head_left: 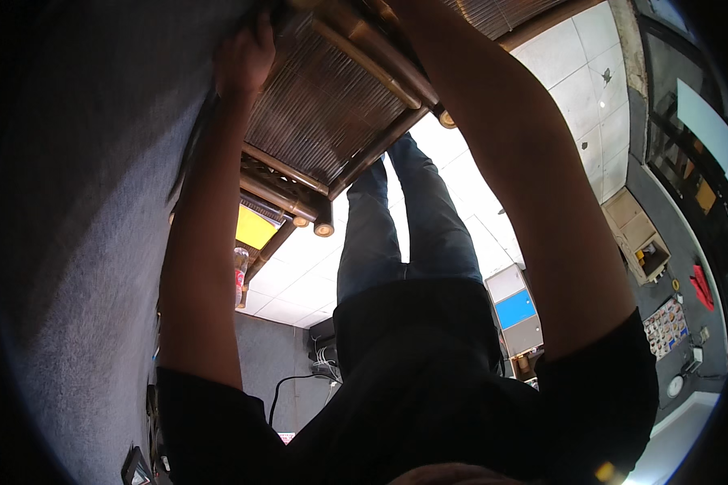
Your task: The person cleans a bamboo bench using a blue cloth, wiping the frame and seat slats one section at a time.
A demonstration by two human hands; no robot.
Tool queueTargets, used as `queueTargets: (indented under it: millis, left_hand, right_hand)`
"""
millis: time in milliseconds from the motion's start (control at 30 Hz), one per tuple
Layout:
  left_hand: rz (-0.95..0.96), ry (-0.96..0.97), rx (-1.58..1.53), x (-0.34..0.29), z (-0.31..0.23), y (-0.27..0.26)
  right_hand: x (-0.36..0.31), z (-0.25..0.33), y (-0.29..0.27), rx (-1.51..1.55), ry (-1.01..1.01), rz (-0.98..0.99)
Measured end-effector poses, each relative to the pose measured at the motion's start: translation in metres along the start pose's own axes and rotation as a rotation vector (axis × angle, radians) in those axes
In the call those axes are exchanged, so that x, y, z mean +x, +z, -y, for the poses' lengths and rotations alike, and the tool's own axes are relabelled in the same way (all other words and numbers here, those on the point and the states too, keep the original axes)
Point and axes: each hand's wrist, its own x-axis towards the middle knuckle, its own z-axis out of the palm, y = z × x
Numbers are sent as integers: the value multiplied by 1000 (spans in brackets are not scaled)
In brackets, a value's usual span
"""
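Both my arms stretch toward the top edge. My left hand point(246, 58) is in shadow at the upper left, between the grey wall and a brown bamboo piece of furniture point(332, 97) with a slatted surface and round poles. It is nearest to the furniture's wall-side edge. Its fingertips are too dark to show whether they grip anything. My right forearm point(453, 48) passes over the furniture's right side and leaves the picture at the top, so the right hand is out of sight.
A grey wall point(81, 210) rises close on the left. Below the bamboo stand a yellow sheet point(255, 228) and a clear bottle point(240, 263). White floor tiles point(574, 56) surround my legs point(372, 234). A cabinet with a blue panel point(515, 309) and a wooden box point(639, 238) stand right.
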Motion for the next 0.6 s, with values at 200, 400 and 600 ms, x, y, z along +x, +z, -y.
queueTargets:
  millis: [200, 400, 600]
  left_hand:
    - [40, -77, -55, -2, 0, -9]
    - [2, -130, -52, -2, -27, -25]
    - [44, -175, 14, -7, -24, -29]
  right_hand:
    - [4, 12, -3, -45, -39, -134]
    - [6, 10, -12, -22, 3, -47]
    - [-19, 59, -30, 81, -48, -291]
